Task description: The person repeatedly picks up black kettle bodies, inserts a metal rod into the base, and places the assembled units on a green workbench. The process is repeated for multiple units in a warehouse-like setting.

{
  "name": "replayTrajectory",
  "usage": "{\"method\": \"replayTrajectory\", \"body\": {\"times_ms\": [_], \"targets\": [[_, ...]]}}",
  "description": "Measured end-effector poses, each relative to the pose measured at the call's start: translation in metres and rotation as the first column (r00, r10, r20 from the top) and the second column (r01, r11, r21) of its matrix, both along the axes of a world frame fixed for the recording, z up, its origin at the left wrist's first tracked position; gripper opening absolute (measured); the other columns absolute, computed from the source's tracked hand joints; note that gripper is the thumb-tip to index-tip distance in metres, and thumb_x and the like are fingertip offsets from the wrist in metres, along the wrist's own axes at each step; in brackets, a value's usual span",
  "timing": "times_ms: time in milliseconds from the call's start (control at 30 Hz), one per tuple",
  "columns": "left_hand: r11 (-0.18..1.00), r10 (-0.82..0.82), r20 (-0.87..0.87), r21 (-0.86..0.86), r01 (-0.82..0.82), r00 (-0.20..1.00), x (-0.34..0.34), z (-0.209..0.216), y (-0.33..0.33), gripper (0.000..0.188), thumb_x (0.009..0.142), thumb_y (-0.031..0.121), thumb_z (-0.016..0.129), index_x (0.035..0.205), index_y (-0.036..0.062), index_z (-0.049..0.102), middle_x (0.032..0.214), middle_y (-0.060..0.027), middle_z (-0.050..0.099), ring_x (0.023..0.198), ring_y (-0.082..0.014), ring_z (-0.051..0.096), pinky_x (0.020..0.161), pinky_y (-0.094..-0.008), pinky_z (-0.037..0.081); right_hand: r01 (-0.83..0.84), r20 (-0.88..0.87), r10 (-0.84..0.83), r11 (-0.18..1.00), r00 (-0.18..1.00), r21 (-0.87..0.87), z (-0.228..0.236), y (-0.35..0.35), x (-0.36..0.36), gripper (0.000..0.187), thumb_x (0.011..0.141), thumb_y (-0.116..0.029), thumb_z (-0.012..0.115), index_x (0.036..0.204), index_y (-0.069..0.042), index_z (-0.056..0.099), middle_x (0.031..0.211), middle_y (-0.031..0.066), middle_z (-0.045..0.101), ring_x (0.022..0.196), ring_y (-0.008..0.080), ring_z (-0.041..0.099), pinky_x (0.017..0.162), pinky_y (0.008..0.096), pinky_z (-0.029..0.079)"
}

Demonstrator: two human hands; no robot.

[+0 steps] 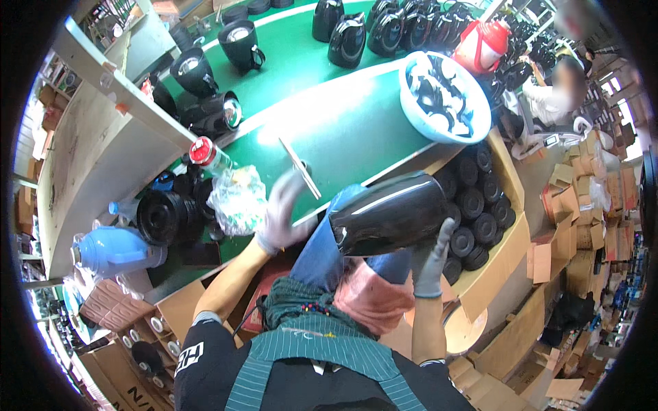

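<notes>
A glossy black jug body (pixel 391 214) lies on its side above my lap, its wide end to the left. My right hand (pixel 432 266), in a grey glove, grips its right end from below, thumb up along the side. My left hand (pixel 282 212), also gloved, is raised to the left of the jug body and apart from it; its fingers are smeared by motion. Close beyond the left fingertips, a thin pale stick-like tool (pixel 301 170) lies at the green bench (pixel 343 154); whether the fingers touch it is hard to see.
A light blue basin (pixel 406 103) of black and white parts stands at the bench's far right, by a red-and-white jug (pixel 482 46). Black jugs (pixel 347 40) line the back. A carton (pixel 490 291) of round black lids is at my right. A clear bag (pixel 238 200) lies left.
</notes>
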State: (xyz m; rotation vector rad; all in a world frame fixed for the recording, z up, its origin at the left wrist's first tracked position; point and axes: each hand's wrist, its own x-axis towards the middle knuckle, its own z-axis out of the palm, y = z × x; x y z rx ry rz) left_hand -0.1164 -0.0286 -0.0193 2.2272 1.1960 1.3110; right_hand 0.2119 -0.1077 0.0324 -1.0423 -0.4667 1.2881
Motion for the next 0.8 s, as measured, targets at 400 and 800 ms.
{"method": "replayTrajectory", "body": {"times_ms": [400, 800], "targets": [[0.946, 0.324, 0.061, -0.008, -0.324, 0.944, 0.000, 0.018, 0.179, 0.049, 0.070, 0.019, 0.097, 0.110, 0.0027, 0.075, 0.150, -0.0301, 0.058, 0.138, -0.0444, 0.058, 0.114, -0.0481, 0.049, -0.337, 0.993, 0.097, 0.935, -0.071, -0.115, -0.153, 0.227, -0.054, 0.071, 0.104, -0.054, 0.059, 0.159, -0.010, 0.049, 0.165, 0.0273, 0.043, 0.153, 0.0466, 0.037, 0.124, 0.0661, 0.024], [0.895, 0.437, -0.106, 0.149, -0.420, 0.893, -0.012, 0.009, 0.452, 0.057, 0.088, 0.036, 0.083, 0.140, 0.0149, 0.071, 0.152, -0.0261, 0.059, 0.140, -0.0442, 0.057, 0.117, -0.0481, 0.046, -0.317, 0.870, 0.198, 0.876, -0.452, -0.364, -0.186, 0.248, -0.053, 0.081, 0.100, -0.057, 0.060, 0.168, -0.018, 0.038, 0.173, 0.0238, 0.028, 0.161, 0.0446, 0.023, 0.126, 0.0704, 0.015]]}}
